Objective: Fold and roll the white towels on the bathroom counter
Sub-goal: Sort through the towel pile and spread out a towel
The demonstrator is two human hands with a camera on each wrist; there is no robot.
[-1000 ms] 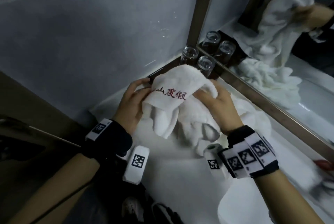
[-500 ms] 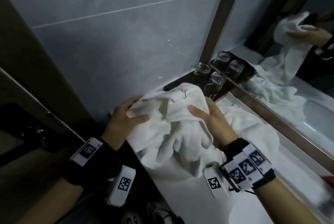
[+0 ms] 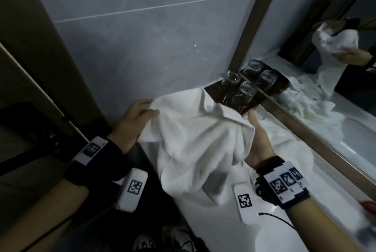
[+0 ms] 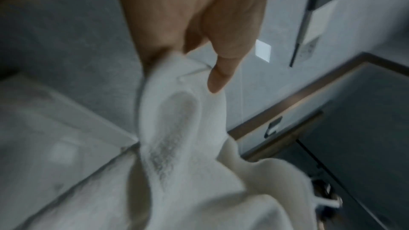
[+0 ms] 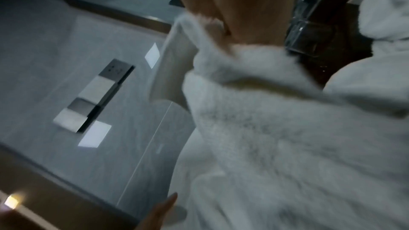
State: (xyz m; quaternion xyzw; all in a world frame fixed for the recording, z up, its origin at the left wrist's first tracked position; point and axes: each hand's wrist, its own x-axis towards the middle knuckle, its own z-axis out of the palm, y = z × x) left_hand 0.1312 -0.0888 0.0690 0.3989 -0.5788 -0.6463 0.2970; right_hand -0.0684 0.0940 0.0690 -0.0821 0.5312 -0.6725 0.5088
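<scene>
A white towel (image 3: 195, 141) hangs spread between both hands above the white counter (image 3: 213, 223). My left hand (image 3: 138, 117) pinches its left edge, thumb on top; the left wrist view shows the thumb (image 4: 221, 74) pressing the towel (image 4: 188, 128) against the fingers. My right hand (image 3: 256, 135) grips the bunched right edge, and the right wrist view has the towel (image 5: 276, 128) filling most of the picture under the hand. A second white towel (image 3: 301, 143) lies crumpled on the counter behind the right hand.
Two upturned glasses (image 3: 242, 93) stand on a dark tray (image 3: 215, 91) in the corner by the mirror (image 3: 325, 80). The grey tiled wall (image 3: 142, 48) rises behind. The counter's edge drops to a dark floor at the lower left.
The hands have moved apart and drawn the bunched towel wider between them. The red lettering seen a second ago is now hidden in the folds.
</scene>
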